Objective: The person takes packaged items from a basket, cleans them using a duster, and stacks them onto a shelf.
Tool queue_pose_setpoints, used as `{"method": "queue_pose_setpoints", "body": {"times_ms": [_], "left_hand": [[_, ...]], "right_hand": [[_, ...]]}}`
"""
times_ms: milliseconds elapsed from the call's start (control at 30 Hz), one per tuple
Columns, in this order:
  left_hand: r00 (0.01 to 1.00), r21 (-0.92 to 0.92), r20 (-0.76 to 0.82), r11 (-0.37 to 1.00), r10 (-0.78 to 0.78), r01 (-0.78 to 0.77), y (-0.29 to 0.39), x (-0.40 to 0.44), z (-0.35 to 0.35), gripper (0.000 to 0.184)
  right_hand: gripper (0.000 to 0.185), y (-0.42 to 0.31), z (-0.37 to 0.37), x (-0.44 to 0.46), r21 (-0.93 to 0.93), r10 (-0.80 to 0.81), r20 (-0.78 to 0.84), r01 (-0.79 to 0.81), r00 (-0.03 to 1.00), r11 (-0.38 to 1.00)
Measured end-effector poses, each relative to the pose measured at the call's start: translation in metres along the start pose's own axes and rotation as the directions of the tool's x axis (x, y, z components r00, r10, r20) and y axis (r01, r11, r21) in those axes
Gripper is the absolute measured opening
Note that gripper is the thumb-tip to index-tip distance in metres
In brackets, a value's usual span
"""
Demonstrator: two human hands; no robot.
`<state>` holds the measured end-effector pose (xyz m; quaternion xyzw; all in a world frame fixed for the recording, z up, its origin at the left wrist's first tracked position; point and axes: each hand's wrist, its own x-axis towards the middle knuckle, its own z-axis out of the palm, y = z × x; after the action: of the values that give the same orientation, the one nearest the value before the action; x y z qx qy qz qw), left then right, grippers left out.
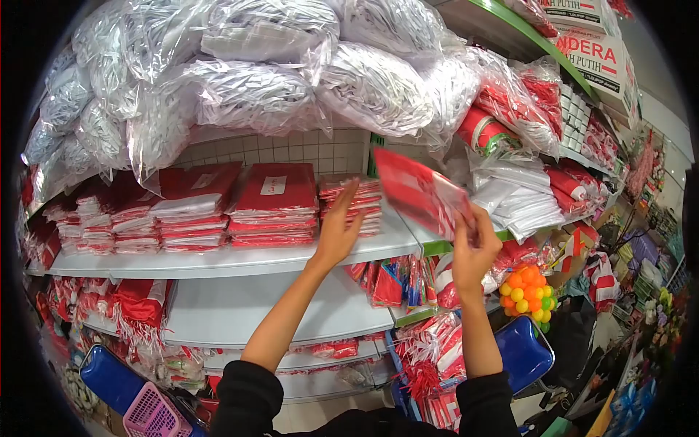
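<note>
Your right hand pinches a red packet in its grip. Your left hand, grip spread, is at the small packet stack on the shelf.

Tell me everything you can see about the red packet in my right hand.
The red packet is flat and roughly rectangular, mostly red with some white toward its lower right end. Its shiny surface looks like clear plastic over folded fabric. It is slightly blurred, so any finer markings can't be made out. Your right hand pinches that lower right end, and the packet slants up to the left, apparently raised in front of the shelf.
</note>
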<state>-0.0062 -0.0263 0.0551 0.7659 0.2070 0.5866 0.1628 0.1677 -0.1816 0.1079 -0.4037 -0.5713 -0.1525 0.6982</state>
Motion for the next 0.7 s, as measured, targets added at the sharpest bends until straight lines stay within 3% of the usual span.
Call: {"method": "queue_pose_setpoints", "body": {"times_ms": [33, 67, 167, 367, 467, 500, 567, 600, 700], "left_hand": [[0.997, 0.325, -0.013, 0.943, 0.078, -0.07, -0.003, 0.007, 0.006, 0.055], [0.988, 0.615, 0.0, 0.78, 0.154, -0.121, -0.007, 0.01, 0.011, 0.058], [0.996, 0.554, 0.063, 0.828, 0.065, -0.089, -0.045, -0.001, 0.035, 0.065], [0.992, 0.567, 0.069, 0.814, 0.104, -0.125, -0.048, -0.006, 0.038, 0.066], [0.992, 0.59, 0.079, 0.798, 0.097, -0.125, -0.048, -0.007, 0.039, 0.06], [0.992, 0.583, 0.087, 0.803, 0.088, -0.123, -0.047, -0.007, 0.038, 0.056], [0.993, 0.565, 0.099, 0.817, 0.069, -0.113, -0.045, -0.008, 0.038, 0.05], [0.993, 0.556, 0.102, 0.825, 0.059, -0.106, -0.045, -0.008, 0.037, 0.049], [0.992, 0.585, 0.075, 0.802, 0.1, -0.125, -0.047, -0.006, 0.039, 0.052]], "right_hand": [[0.021, -0.003, 0.008, 0.005, -0.097, -0.102, -0.002, 0.101, 0.995, 0.99], [0.027, 0.006, 0.019, 0.01, -0.181, -0.217, 0.053, 0.224, 0.975, 0.958], [0.03, 0.032, 0.063, 0.024, -0.297, -0.496, 0.154, 0.518, 0.855, 0.802], [0.019, 0.059, 0.129, 0.049, -0.265, -0.58, 0.217, 0.62, 0.785, 0.739], [0.017, 0.069, 0.156, 0.044, -0.214, -0.605, 0.391, 0.708, 0.694, 0.673], [0.019, 0.077, 0.164, 0.038, -0.253, -0.455, 0.546, 0.657, 0.703, 0.711], [0.022, 0.099, 0.181, 0.018, -0.356, -0.099, 0.776, 0.562, 0.623, 0.747], [0.021, 0.104, 0.184, 0.015, -0.29, -0.235, 0.69, 0.56, 0.684, 0.776], [0.021, 0.118, 0.183, 0.013, -0.205, -0.262, 0.646, 0.494, 0.717, 0.845]]}}
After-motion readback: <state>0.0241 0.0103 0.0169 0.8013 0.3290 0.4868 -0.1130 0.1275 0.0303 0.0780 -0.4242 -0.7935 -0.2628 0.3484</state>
